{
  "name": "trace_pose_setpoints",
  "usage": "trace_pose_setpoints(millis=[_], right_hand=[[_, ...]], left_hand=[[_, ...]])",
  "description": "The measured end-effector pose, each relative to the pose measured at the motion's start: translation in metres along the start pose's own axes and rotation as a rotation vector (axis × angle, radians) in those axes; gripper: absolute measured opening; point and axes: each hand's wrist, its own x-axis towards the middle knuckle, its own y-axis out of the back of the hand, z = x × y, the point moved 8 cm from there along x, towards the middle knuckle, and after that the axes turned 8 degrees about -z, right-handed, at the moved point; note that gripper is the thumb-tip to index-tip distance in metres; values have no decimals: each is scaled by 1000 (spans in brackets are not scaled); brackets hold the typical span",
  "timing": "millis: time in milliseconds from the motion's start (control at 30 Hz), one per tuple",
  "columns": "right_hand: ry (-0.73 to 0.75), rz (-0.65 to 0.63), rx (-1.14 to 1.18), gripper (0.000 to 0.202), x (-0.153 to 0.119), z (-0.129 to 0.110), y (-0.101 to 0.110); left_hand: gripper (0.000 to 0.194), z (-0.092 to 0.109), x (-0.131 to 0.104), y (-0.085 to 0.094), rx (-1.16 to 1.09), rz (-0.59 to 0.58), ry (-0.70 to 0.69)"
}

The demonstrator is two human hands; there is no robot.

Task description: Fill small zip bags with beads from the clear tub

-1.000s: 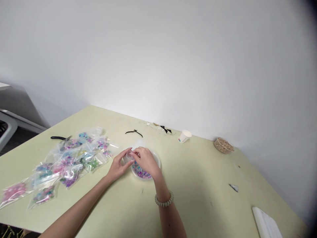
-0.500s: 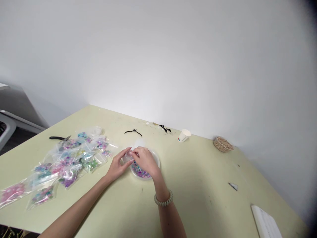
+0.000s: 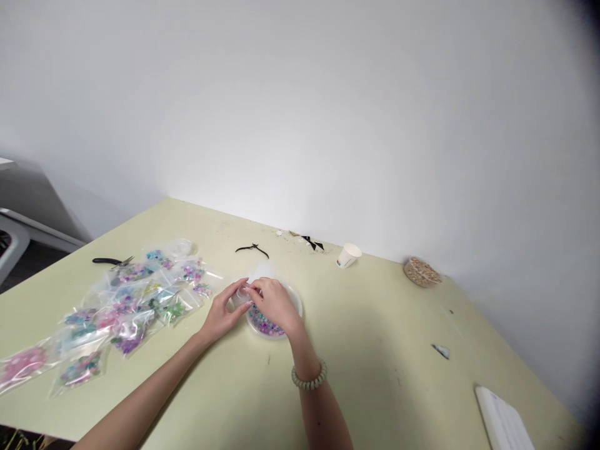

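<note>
Bagged beads (image 3: 134, 331) were spread toward the table's (image 3: 375, 400) left edge. Mid-table sat a round bowl (image 3: 299, 300) of beads (image 3: 263, 322), left hand (image 3: 224, 315) next to it, clamped around some clear round thing (image 3: 242, 292). Right hand (image 3: 275, 305) had its fingertips there too, but couldn't tell if they'd gripped anything. Black pliers (image 3: 253, 248) lay beyond, paper cup (image 3: 349, 255) near the back edge.

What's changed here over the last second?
Nothing has visibly moved, been taken or let go; only the camera view shifted slightly. The left fingers and right fingers stay close together at the bowl of beads; bags, cup and pliers lie as before.
</note>
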Motion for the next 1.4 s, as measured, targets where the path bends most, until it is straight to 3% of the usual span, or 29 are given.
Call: trace_pose_setpoints(millis=[933, 1133, 1233, 1400], right_hand=[[9, -3, 70, 17, -1, 0, 2], [-104, 22, 60, 16, -7, 4, 13], [-168, -50, -2, 21, -11, 11, 11], [-273, -298, -214, 26, -18, 34, -7]], left_hand=[[51, -1, -2, 1, 32, 22, -49], [48, 5, -2, 3, 61, 43, -84], [47, 10, -3, 4, 71, 56, -108], [44, 16, -5, 6, 85, 93, -153]])
